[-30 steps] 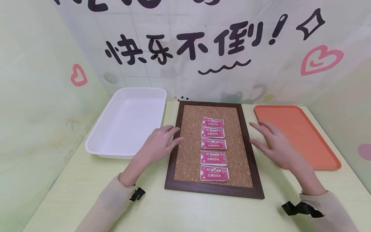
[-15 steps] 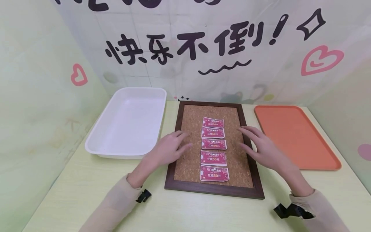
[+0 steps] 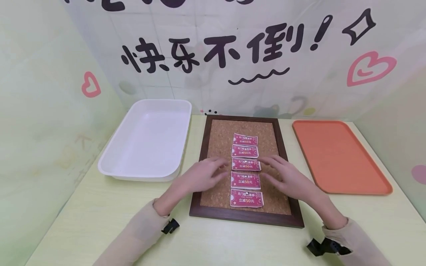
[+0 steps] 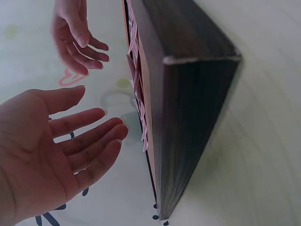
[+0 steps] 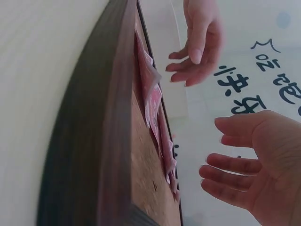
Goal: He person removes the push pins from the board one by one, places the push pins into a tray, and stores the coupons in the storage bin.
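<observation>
A corkboard (image 3: pixel 219 133) in a dark wooden frame lies on the table, with several pink paper coupons in a column down its middle. Small pins show near the coupons' upper parts. My left hand (image 3: pixel 201 176) hovers over the board's left side, its fingertips just left of the middle coupon (image 3: pixel 246 164). Over the right side hangs my right hand (image 3: pixel 293 181), fingertips close to that coupon's right edge. Both wrist views show relaxed, spread fingers above the board, holding nothing. Seen edge-on in the right wrist view, the coupons (image 5: pixel 153 101) curl up from the cork.
A deep white tray (image 3: pixel 143 166) stands at the left of the board. To the right lies a flat orange tray (image 3: pixel 342 159). Behind the table hangs a wall sheet (image 3: pixel 213 96) printed with black characters and hearts.
Both hands have moved inward over the corkboard, the left to the right and the right to the left, ending near the middle coupon. The coupons have stayed in place.
</observation>
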The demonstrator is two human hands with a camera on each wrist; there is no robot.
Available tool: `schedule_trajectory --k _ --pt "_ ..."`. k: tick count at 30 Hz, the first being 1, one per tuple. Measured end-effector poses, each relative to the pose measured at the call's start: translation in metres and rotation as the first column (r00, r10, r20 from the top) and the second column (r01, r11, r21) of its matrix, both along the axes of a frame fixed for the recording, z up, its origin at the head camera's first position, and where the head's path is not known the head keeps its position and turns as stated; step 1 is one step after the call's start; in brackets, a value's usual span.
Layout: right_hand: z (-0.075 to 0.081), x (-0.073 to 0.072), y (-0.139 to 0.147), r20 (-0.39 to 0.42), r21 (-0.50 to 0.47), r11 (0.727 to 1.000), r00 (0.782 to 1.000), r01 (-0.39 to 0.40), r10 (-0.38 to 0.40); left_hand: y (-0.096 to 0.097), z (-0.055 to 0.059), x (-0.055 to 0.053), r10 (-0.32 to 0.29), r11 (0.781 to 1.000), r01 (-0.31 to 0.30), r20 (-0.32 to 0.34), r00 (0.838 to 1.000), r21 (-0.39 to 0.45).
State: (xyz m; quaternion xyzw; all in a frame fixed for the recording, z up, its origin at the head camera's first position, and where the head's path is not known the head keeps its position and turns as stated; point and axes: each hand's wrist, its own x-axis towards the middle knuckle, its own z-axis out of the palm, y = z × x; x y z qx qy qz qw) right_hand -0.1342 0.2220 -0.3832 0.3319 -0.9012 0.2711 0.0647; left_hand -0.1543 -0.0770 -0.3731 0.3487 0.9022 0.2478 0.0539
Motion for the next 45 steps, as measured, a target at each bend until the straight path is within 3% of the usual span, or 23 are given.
schedule_trajectory --k 11,17,21,28,45 --pt "-0.007 0.008 -0.019 0.083 -0.024 0.997 0.994 -0.067 0.069 0.013 -0.004 0.002 -0.081 0.997 0.078 0.133 0.988 0.023" --pt "-0.013 0.01 -0.026 0.136 -0.034 0.992 0.983 -0.12 0.124 0.018 -0.008 0.001 -0.148 0.989 0.146 0.161 0.976 0.029" --pt "-0.016 0.01 -0.029 0.201 -0.044 0.987 0.966 -0.157 0.163 0.022 -0.011 0.001 -0.152 0.988 0.156 0.173 0.973 -0.007" --pt "-0.018 0.011 -0.032 0.294 0.005 0.988 0.944 -0.157 0.148 0.029 -0.014 -0.001 -0.163 0.984 0.174 0.221 0.962 -0.034" --pt "-0.025 0.01 -0.039 0.294 0.039 0.987 0.945 -0.158 0.14 0.032 -0.018 0.0 -0.133 0.983 0.159 0.243 0.961 -0.09"
